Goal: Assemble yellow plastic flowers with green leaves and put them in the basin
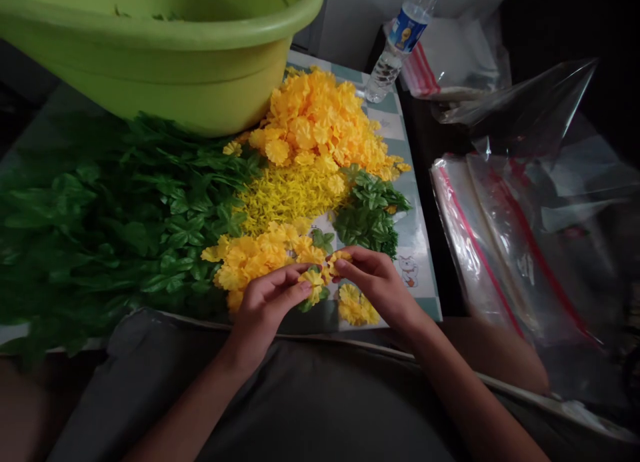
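Note:
My left hand [267,299] pinches a small artificial flower [314,285] of yellow petals with a green leaf under it, just above the near table edge. My right hand [376,282] is closed on another yellow petal piece [336,258] and meets the left hand at the fingertips. Close behind the hands lie loose yellow-orange petals [253,257], and a few more petals [356,307] sit beneath the right hand.
A big heap of orange-yellow petals [320,122], a pile of thin yellow centres [290,194], a large spread of green leaves [110,222] and a small leaf pile [370,212] cover the table. A lime-green basin [165,55] stands behind; a water bottle [397,45] and clear zip bags [520,249] lie right.

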The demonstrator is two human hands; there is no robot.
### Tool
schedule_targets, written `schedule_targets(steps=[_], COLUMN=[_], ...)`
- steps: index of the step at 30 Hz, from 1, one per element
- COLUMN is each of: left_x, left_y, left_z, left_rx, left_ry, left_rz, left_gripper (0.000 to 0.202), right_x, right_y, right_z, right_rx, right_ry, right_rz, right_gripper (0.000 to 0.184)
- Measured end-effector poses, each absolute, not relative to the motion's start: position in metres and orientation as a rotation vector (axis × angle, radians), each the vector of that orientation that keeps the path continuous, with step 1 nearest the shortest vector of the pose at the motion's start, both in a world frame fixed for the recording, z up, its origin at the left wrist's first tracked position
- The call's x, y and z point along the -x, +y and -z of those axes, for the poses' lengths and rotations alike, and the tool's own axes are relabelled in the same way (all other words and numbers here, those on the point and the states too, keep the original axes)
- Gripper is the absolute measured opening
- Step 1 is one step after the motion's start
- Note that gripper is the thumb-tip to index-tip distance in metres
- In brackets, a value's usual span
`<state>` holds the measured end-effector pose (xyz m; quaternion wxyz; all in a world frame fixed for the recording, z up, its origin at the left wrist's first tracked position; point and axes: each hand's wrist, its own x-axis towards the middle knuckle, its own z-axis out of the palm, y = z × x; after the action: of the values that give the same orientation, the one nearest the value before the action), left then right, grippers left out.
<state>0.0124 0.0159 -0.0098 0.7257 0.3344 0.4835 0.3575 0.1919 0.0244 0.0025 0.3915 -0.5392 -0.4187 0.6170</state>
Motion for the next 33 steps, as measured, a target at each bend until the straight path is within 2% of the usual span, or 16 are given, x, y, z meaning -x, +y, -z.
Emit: schedule_targets(steps=[2, 5, 7, 11, 15, 33], left_x=[-0.012, -0.013, -0.013, -0.015, -0.015, -0.013], left_y=[0.016, 0.015, 0.014, 0.014, 0.016, 0.015], left_z=[0.009, 0.009, 0.009, 0.008, 0.006, 0.003], left_rx=[-0.743, -0.772, -0.779, -0.799, -0.841, -0.864], left_ry=[1.066, 1.072, 1.073, 1.055, 1.041, 1.066], left_rz=[-0.78, -0.779, -0.79, -0.822, -0.827, -0.797], left_gripper=[0.017, 0.018, 0.016, 0.012, 0.012, 0.016], right_x=[-0.194, -0.195, -0.196, -0.196, -0.194, -0.19], right_y=[0.025, 0.024, 0.022, 0.018, 0.014, 0.009], right_z=[-0.006, -0.013, -0.019, -0.023, -0.02, -0.021], right_rx=[1.37, 1.295, 1.192, 1.007, 0.963, 1.044], right_ry=[-1.03, -0.941, -0.898, -0.845, -0.883, -0.933], right_rz=[-1.521, -1.545, -1.611, -1.764, -1.846, -1.85], right_gripper=[0.008, 0.03, 0.035, 0.015, 0.004, 0.007])
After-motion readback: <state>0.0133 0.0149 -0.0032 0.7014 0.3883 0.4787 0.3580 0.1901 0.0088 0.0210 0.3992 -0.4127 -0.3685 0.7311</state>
